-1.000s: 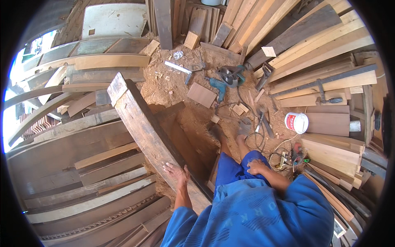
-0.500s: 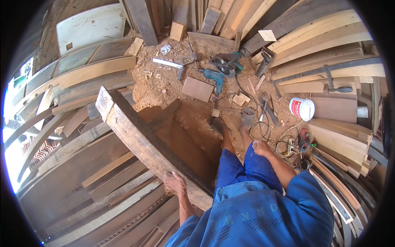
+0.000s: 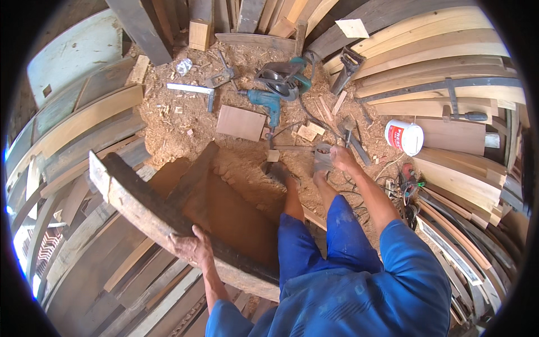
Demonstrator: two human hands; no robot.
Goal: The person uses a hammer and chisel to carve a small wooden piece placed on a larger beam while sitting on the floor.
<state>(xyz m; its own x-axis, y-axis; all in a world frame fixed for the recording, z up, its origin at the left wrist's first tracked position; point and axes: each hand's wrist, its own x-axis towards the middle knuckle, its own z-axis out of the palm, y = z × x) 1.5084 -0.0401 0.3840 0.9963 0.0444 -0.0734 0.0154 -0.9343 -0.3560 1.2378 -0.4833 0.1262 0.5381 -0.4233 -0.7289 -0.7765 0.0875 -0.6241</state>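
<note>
A long, weathered wooden plank [image 3: 143, 224] with a dark inner face stands on edge at my left. My left hand [image 3: 192, 247] grips its upper edge, the fingers reaching over toward the dark side. A shorter dark board [image 3: 193, 177] meets it at an angle, and brown sawdust lies between them. My right hand [image 3: 341, 159] is stretched forward above my right foot, its fingers curled closed; whether anything is inside them is hidden. Closest to that hand are a hammer-like tool [image 3: 349, 128] and small wood offcuts [image 3: 307, 132] on the sawdust.
Ahead on the shavings lie a teal drill [image 3: 266, 105], a circular saw [image 3: 281, 78], a try square [image 3: 191, 89] and a flat brown board [image 3: 241, 122]. A handsaw [image 3: 347, 70] leans by stacked planks [image 3: 426, 50] at right. A white bucket [image 3: 404, 137] and tangled cords [image 3: 387, 182] are nearer.
My right hand has moved forward from beside my knee to above my right foot. My left hand keeps hold of the plank, and the view has shifted forward and to the right.
</note>
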